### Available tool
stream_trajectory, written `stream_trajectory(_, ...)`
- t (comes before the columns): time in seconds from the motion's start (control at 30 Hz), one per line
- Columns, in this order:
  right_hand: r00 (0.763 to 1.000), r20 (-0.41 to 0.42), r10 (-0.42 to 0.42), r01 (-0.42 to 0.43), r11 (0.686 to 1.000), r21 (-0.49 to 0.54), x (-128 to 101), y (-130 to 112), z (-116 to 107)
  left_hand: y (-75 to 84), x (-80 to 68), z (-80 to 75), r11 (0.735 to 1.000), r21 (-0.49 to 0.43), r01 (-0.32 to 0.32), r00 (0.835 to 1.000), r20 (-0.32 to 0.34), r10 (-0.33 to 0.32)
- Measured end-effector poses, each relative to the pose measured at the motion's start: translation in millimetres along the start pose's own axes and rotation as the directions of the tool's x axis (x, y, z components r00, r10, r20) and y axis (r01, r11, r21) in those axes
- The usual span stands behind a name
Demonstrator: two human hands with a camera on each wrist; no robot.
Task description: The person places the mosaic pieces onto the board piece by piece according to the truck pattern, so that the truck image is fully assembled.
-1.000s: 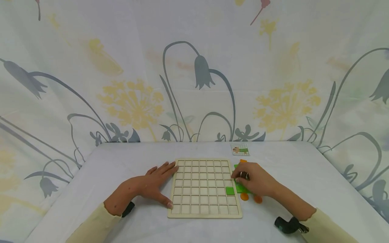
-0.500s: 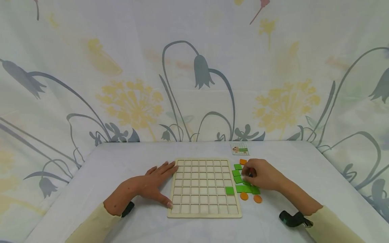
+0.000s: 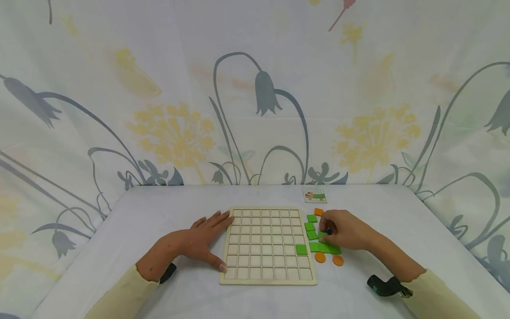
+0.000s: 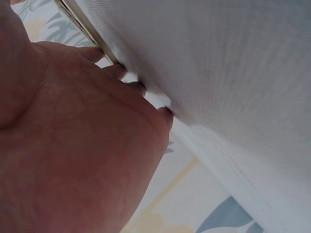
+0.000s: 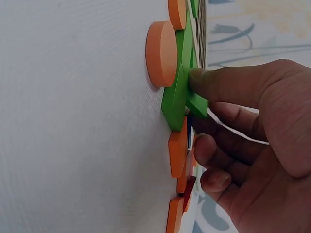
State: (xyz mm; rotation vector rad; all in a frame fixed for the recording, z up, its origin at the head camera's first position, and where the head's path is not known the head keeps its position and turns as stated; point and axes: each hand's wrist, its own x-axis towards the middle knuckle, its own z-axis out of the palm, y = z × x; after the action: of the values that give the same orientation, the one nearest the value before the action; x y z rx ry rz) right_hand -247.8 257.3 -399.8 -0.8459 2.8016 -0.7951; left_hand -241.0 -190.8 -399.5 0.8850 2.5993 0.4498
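Green tiles [image 3: 318, 241] on white tablecloth [image 3: 167, 221], floral curtain [image 3: 159, 110] behind

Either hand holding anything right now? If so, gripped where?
Right hand pinches a green square tile by its edge, thumb on top, beside the wooden grid board. Left hand holds nothing, resting flat at the board's left edge.

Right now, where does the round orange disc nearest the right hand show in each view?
Head: round orange disc, on the white tablecloth below the right hand.
Left wrist: not in it.
Right wrist: upper centre, against the green square tiles.
Shared landmark: those green tiles.
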Motion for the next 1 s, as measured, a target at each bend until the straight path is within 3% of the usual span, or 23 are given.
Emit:
stream_trajectory(0.13,1.0,-0.001,-0.008,0.008,0.999,0.046,0,-3,0,0.3,0.9,0.5,1.0,0.003,0.004,1.0,-0.001,-0.004)
stream_trajectory(0.53,0.982,-0.168,-0.086,0.116,0.977,0.18,5,-28,18,1.1,1.7,0.8,1.0,0.006,0.008,1.0,-0.002,-0.008)
stream_trajectory(1.0,0.989,-0.145,-0.043,0.067,0.984,0.166,14,-37,33,1.5,-0.1,-0.1,1.0,0.001,0.004,1.0,-0.001,-0.004)
